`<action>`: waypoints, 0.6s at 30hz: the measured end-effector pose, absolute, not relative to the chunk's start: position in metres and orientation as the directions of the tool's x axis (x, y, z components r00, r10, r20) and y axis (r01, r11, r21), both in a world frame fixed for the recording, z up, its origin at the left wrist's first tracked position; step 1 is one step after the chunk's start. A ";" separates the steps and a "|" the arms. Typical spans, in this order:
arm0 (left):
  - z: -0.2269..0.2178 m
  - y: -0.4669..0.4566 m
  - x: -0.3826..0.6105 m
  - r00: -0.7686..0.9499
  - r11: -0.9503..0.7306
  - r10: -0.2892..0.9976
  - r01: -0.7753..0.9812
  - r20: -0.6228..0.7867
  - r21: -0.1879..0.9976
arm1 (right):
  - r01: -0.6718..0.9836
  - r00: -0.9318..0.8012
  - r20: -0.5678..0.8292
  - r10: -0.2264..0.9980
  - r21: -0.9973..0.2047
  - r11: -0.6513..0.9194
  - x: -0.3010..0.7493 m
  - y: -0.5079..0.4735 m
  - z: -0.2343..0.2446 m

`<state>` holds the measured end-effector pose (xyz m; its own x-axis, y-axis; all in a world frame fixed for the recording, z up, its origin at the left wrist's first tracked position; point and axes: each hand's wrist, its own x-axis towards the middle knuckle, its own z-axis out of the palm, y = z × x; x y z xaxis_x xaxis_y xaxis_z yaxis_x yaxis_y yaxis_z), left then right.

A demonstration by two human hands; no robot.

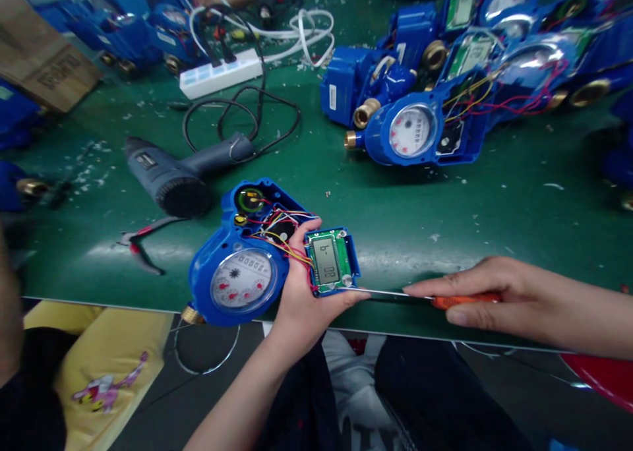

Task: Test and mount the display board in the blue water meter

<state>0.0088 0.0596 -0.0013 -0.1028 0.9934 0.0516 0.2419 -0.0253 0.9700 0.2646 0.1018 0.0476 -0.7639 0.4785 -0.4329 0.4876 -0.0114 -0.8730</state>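
My left hand [309, 293] is closed around a small blue display module [326, 260] with a green circuit board and a lit-up LCD. Red, yellow and white wires [284, 237] run from it into an opened blue water meter [198, 273], which lies on the table just left of that hand. In my right hand [489, 299] is a screwdriver with an orange handle [462, 300]. Its thin metal shaft points left, and the tip meets the lower edge of the module near my left thumb. Whether it sits on a screw I cannot tell.
A grey heat gun [168, 174] and pliers [143, 243] lie at the left on the green table [297, 167]. Behind them are a white power strip [221, 74] and looped cables. Another opened water meter [413, 131] and several more stand at the right. A person in yellow trousers [113, 359] sits at the left.
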 end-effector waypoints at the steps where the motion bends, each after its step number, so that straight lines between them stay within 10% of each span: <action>1: -0.001 0.060 0.008 -0.098 -0.028 0.994 0.247 0.054 0.969 | 0.492 -0.761 -0.452 0.466 -0.870 -0.040 0.263 0.104 0.049; 7: 0.001 0.061 0.009 -0.104 -0.004 0.994 0.244 0.031 0.970 | 0.453 -0.793 -0.228 0.565 -0.841 0.296 0.263 0.091 0.055; 12: 0.003 0.061 0.009 -0.108 -0.016 0.993 0.265 0.046 0.964 | 0.510 -0.820 0.082 0.567 -0.344 0.788 0.271 0.071 0.049; 18: 0.007 0.062 0.010 -0.122 -0.017 0.991 0.255 0.050 0.967 | 0.488 -0.739 -0.029 0.673 -0.711 0.506 0.258 0.070 0.045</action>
